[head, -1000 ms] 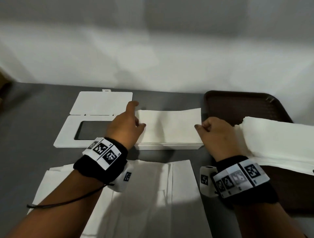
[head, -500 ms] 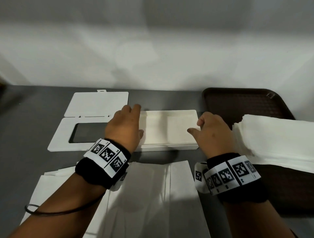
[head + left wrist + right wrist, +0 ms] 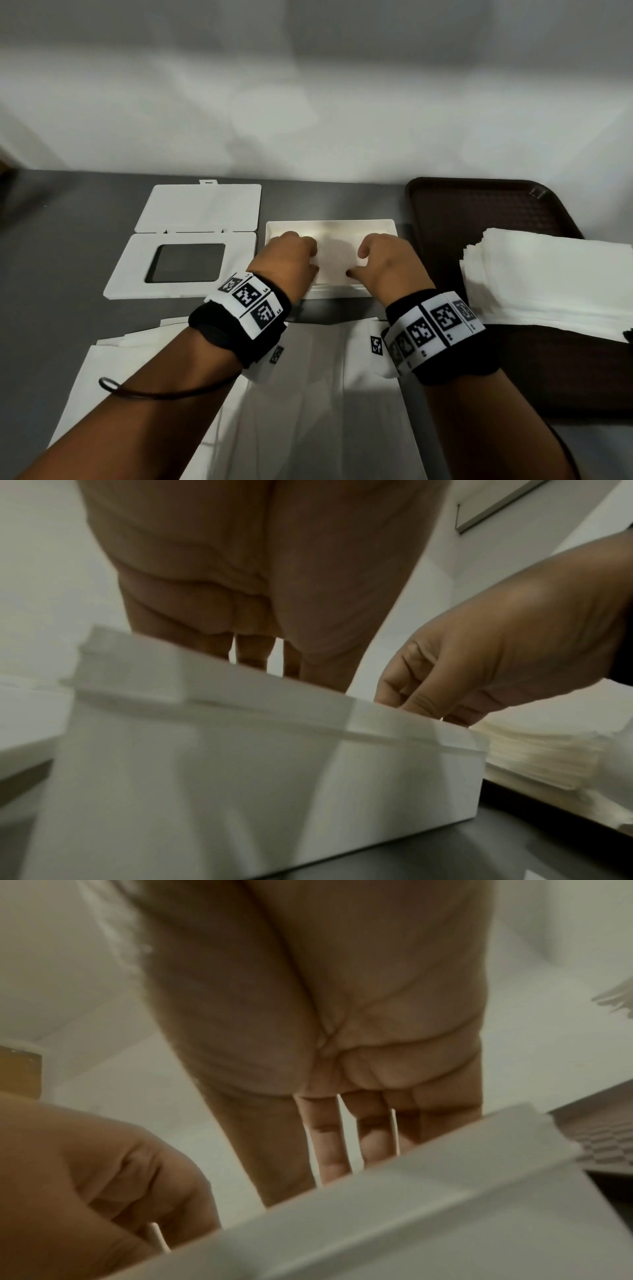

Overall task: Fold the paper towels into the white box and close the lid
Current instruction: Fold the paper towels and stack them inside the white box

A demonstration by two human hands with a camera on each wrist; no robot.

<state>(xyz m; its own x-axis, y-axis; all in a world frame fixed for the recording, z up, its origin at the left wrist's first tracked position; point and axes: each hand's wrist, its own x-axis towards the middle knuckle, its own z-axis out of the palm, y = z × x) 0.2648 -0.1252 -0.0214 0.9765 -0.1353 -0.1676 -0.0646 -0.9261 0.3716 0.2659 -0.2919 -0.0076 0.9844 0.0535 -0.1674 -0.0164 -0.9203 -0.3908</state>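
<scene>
The white box (image 3: pixel 330 224) stands open at the table's middle, with a folded paper towel (image 3: pixel 337 262) lying inside it. My left hand (image 3: pixel 294 255) and right hand (image 3: pixel 375 255) both reach into the box, fingers pointing down onto the towel, left and right of its centre. In the left wrist view my left hand's fingers (image 3: pixel 253 653) drop straight behind the box wall (image 3: pixel 240 764). In the right wrist view my right hand's fingers (image 3: pixel 329 1150) do the same behind the wall (image 3: pixel 411 1218); the fingertips are hidden. The lid (image 3: pixel 137 267), with a window, lies flat to the left.
A brown tray (image 3: pixel 479 205) at the right carries a stack of paper towels (image 3: pixel 548 274). Several unfolded towels (image 3: pixel 308 394) lie spread on the grey table in front of the box, under my forearms. A white wall closes off the back.
A second ago my hands held the folded towel by its ends over the box. It has gone down into the box, and both hands have moved inward and down onto it.
</scene>
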